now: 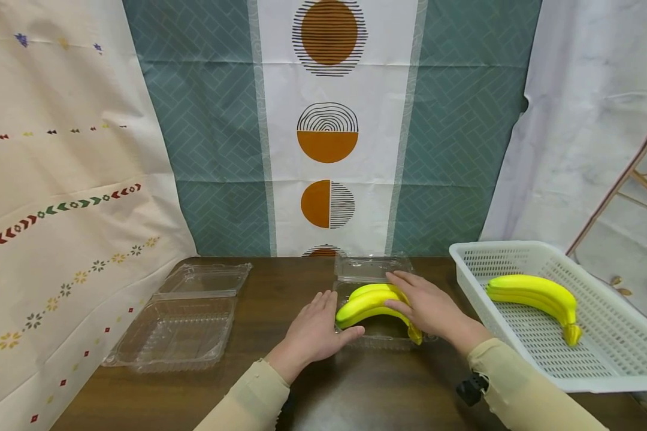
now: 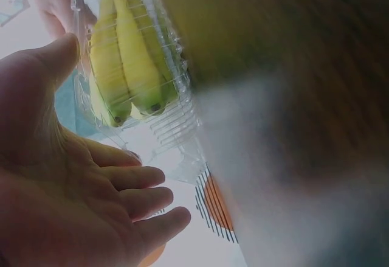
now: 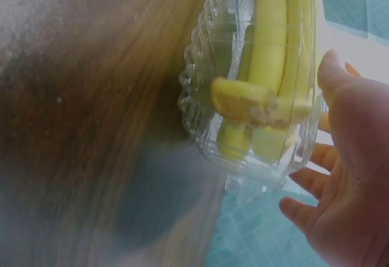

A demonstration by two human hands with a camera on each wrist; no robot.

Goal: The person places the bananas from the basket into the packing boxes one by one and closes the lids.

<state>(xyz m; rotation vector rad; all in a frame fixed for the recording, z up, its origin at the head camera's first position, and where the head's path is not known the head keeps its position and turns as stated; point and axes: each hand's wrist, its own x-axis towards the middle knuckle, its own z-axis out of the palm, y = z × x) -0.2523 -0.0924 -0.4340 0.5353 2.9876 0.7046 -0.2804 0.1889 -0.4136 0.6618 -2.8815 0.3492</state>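
Note:
A bunch of yellow bananas with greenish tips lies in a clear plastic clamshell box at the middle of the table, its lid tipped back. At the left side of the box is my left hand, fingers extended and thumb near the front rim. The left wrist view shows that palm facing the box, holding nothing. My right hand lies over the right part of the bananas, its fingers fairly straight and touching them or just above. In the right wrist view, the stem end shows through the box wall.
Another clear clamshell box, lid back, stands on the left of the brown table. On the right, a white perforated basket holds another banana bunch. Patterned cloths hang behind and at both sides.

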